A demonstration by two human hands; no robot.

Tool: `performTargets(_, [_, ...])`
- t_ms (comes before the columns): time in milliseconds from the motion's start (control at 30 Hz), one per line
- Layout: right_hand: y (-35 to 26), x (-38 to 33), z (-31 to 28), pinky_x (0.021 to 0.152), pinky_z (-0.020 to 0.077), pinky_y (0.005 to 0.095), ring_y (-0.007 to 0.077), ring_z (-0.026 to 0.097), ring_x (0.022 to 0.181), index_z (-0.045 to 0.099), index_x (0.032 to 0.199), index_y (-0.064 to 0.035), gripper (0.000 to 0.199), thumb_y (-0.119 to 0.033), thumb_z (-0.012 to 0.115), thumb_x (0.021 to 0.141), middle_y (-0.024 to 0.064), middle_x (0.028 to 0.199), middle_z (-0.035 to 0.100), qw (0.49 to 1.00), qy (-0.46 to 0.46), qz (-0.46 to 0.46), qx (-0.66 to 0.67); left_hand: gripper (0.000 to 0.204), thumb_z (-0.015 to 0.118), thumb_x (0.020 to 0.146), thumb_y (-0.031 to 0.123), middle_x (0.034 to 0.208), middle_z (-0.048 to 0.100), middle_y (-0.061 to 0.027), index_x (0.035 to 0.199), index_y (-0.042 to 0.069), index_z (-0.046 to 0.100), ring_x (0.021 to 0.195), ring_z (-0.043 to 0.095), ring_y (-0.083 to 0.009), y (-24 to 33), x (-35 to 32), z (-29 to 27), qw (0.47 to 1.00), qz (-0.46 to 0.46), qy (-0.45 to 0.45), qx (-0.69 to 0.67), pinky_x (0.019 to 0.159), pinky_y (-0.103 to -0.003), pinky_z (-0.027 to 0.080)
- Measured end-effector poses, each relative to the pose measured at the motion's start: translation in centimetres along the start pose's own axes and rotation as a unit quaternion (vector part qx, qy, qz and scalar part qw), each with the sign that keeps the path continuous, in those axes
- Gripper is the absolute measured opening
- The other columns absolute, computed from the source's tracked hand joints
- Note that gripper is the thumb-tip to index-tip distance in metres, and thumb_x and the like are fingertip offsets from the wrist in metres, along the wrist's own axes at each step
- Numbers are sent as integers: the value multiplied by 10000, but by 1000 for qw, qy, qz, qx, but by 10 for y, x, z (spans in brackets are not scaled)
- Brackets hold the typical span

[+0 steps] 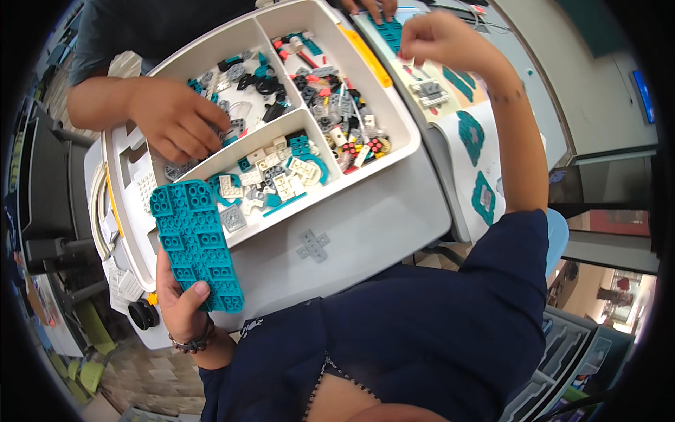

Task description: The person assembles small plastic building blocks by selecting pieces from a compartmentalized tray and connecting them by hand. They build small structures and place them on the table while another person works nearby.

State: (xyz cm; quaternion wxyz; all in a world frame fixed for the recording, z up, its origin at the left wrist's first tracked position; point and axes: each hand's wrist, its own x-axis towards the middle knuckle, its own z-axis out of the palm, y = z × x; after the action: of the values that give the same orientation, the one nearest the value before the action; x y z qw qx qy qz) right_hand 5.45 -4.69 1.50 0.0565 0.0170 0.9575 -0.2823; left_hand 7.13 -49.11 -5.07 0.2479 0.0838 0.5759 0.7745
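One grip to report at left: found left hand (183, 306) clamped on teal studded plate (198, 243), by near-left edge of sorting tray (402, 133). Noted co-worker's hand (184, 128) inside tray. Noted grey cross-shaped piece (313, 245) on counter (380, 218). Well apart, noted right hand (436, 41) curled above illustrated booklet (462, 171); cannot tell whether gripping anything.

A pale gray surface (373, 225) with rounded corners stands over a wood-patterned floor (158, 383), with lime-green chairs (90, 375) at lower left and a light-blue chair (557, 238) at right. Black furniture (53, 190) lines the left; gray trays (555, 344) fill the lower right, near a brightly lit area (622, 313).
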Motion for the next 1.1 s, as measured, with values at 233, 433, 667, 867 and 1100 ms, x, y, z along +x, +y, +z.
performTargets(233, [109,47,-11,588,495,296,194,607,623,596,926,-61,222,-111,565,712,142,744,616,971,156,74,-168,741,602,661,59,1130,515,-137,1302,-43,245,969,554,-196,9,-4,8,1000,7,-15,16,826,-304,457])
performTargets(433, [118,76,-4,678,483,343,217,606,818,570,1098,-199,366,-154,466,750,103,863,630,976,14,128,-174,744,597,663,53,1140,511,-133,1309,-42,241,982,545,-189,10,-11,11,1000,23,-14,11,833,-294,449])
performTargets(667, [53,35,-35,488,407,222,72,473,540,643,974,-86,367,-56,410,692,23,717,569,983,-107,145,22,714,606,670,67,1130,514,-136,1289,-41,267,965,553,-190,9,-18,2,1000,7,-4,26,829,-294,449])
performTargets(867, [-86,-16,24,609,459,279,174,573,646,676,936,-98,372,-34,424,671,81,743,631,941,-297,70,-148,725,585,672,51,1137,513,-134,1304,-50,245,972,550,-186,4,-13,-5,999,9,-5,34,838,-290,443])
performTargets(1100, [-93,-2,55,650,467,314,248,606,736,689,891,-126,361,-48,443,638,99,820,648,866,-335,43,-368,743,565,658,28,1171,491,-143,1314,-57,227,1013,532,-193,6,-15,-4,999,6,-21,24,863,-296,426])
